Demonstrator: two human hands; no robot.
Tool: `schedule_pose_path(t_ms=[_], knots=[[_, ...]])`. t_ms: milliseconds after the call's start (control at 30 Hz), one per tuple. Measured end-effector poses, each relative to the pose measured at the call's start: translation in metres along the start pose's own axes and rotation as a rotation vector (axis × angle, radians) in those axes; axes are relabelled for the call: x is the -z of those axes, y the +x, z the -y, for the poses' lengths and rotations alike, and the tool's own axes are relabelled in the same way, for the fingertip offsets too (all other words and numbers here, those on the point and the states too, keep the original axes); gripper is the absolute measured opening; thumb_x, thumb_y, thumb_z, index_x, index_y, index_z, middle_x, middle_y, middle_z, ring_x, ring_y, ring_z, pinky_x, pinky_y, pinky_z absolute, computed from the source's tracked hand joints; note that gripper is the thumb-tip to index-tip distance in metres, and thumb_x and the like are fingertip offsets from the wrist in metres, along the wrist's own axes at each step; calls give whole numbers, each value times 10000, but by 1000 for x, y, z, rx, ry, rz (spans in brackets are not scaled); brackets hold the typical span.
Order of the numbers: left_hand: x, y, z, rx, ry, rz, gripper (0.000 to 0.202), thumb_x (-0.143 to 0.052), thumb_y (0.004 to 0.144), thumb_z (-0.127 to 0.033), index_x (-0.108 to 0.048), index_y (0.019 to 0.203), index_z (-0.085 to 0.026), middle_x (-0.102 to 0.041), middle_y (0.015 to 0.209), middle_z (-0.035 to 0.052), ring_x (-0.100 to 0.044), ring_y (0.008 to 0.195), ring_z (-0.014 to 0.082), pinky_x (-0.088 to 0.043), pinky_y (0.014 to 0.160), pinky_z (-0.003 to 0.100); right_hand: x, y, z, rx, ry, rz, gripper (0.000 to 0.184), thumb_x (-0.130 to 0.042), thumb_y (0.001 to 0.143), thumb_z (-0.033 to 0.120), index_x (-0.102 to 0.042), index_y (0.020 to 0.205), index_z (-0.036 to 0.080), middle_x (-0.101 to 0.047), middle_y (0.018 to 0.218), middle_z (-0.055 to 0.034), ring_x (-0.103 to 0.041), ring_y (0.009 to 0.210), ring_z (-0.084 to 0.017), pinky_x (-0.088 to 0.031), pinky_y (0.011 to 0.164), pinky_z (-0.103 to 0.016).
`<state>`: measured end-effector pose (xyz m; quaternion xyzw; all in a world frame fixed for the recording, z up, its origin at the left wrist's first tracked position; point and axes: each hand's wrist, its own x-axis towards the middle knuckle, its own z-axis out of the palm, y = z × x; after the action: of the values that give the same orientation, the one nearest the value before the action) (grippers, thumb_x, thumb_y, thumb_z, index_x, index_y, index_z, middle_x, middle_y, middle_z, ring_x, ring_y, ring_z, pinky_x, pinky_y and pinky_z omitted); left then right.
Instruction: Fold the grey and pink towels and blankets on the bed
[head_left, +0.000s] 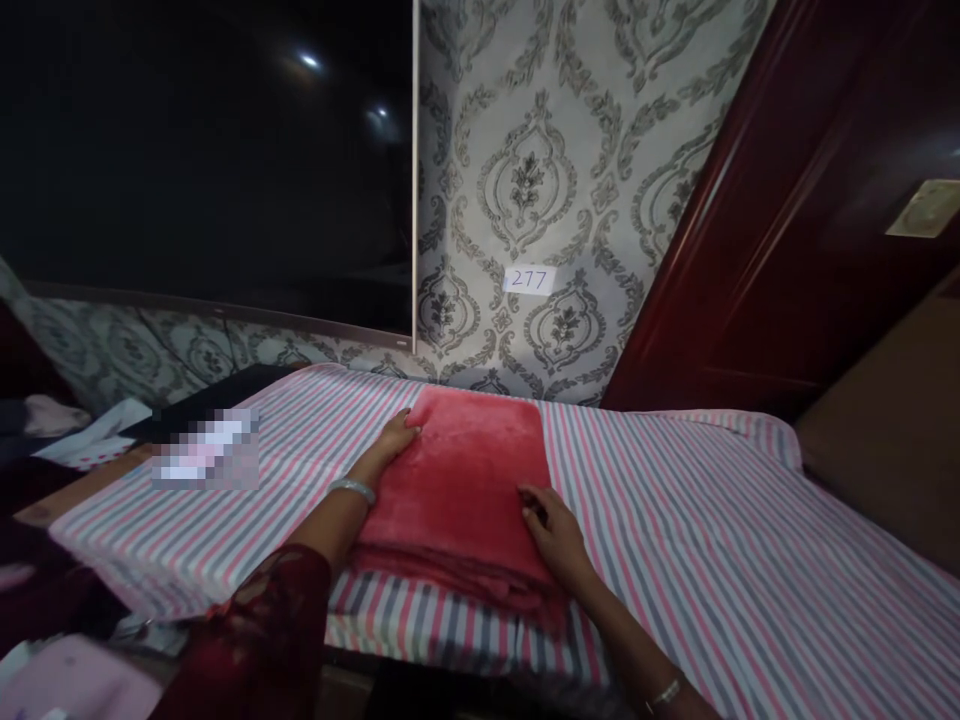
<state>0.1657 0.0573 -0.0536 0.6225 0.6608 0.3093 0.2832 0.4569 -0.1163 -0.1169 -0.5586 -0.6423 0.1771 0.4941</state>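
A folded red plush cloth [465,470] lies on a surface covered with a pink, grey and white striped sheet [675,540]. My left hand [394,438] rests flat on the cloth's left edge, fingers stretched out, a silver bangle on the wrist. My right hand [551,525] lies on the cloth's right edge near its front corner, fingers slightly curled and pressing down on the fabric. Neither hand grips anything.
A dark screen [210,150] hangs on the patterned wallpaper behind, with a small label reading 277 [529,279]. A dark red wooden door or panel [787,200] stands at right. Papers and clothes [90,435] lie at left, and a blurred patch sits on the sheet.
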Motion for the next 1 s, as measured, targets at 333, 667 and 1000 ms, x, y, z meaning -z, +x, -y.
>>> schedule_pose_path(t_ms=[333, 667, 1000], knots=[[40, -51, 8, 238, -345, 312, 807, -858, 587, -618, -671, 1180, -104, -761, 1101, 182, -748, 906, 319, -604, 691, 351, 1, -22, 10, 7, 62, -50, 460, -540, 866, 444, -669, 1225, 188, -688, 1217, -132, -663, 1084, -277, -528, 1005, -497], [54, -79, -57, 31, -595, 403, 639, -938, 449, -441, -693, 964, -152, -771, 829, 76, -737, 762, 280, -597, 672, 358, 35, 19, 38, 228, -147, 37, 468, -496, 859, 232, -638, 1305, 208, -662, 1301, -115, -608, 1228, -275, -484, 1085, -515], [87, -146, -96, -425, -322, 251, 777, -753, 684, -397, -525, 1369, -107, -646, 1358, 151, -589, 1266, 354, -490, 1068, 449, 12, 153, 208, 794, -691, 538, 983, -531, 725, -74, -300, 1597, 317, -190, 1686, -43, -52, 1561, -298, -132, 1234, -614]])
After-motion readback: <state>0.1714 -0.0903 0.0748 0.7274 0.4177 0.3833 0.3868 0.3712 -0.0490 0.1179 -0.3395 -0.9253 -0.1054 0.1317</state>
